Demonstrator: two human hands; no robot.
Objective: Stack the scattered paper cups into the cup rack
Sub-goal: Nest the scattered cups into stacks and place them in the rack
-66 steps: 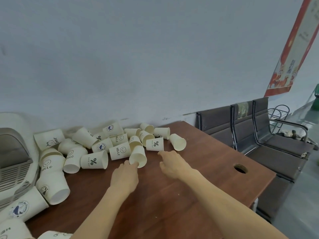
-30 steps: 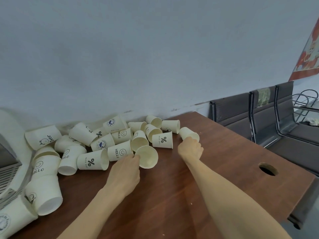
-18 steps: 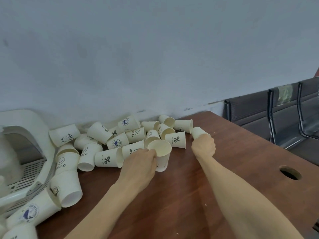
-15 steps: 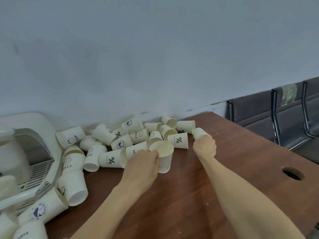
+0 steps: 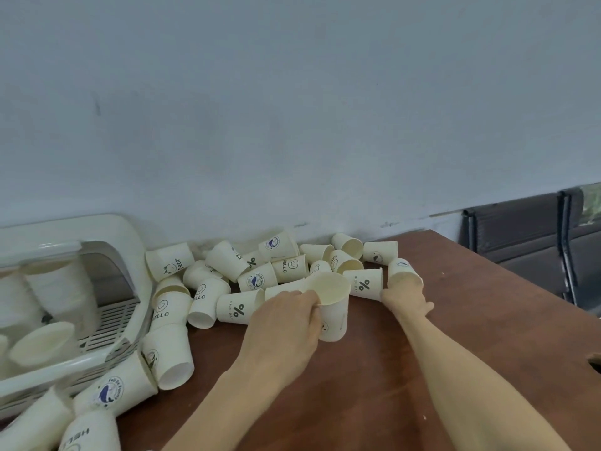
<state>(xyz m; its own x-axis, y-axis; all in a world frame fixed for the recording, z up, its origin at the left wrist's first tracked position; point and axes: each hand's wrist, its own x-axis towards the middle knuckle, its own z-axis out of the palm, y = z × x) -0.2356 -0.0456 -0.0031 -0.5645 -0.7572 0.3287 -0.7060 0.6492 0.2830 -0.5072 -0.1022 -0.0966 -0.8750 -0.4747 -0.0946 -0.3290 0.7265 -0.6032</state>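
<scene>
Several cream paper cups (image 5: 240, 309) lie scattered on their sides along the back of the brown table (image 5: 455, 320). My left hand (image 5: 283, 330) grips an upright cup (image 5: 333, 304) by its rim, its mouth facing up. My right hand (image 5: 405, 296) grips another cup (image 5: 401, 268) whose base points away from me. The white cup rack (image 5: 110, 327) stands at the left with stacked cups (image 5: 58, 284) inside it.
More cups lie at the table's front left corner (image 5: 110, 390). A grey wall runs right behind the pile. Dark waiting-room chairs (image 5: 533, 236) stand beyond the table's right edge. A round cable hole (image 5: 596, 364) is at the table's right.
My left hand has stood a lying cup upright and holds it by the rim. My right hand has reached to the rightmost cup and taken hold of it. The view has swung left, showing the rack.
</scene>
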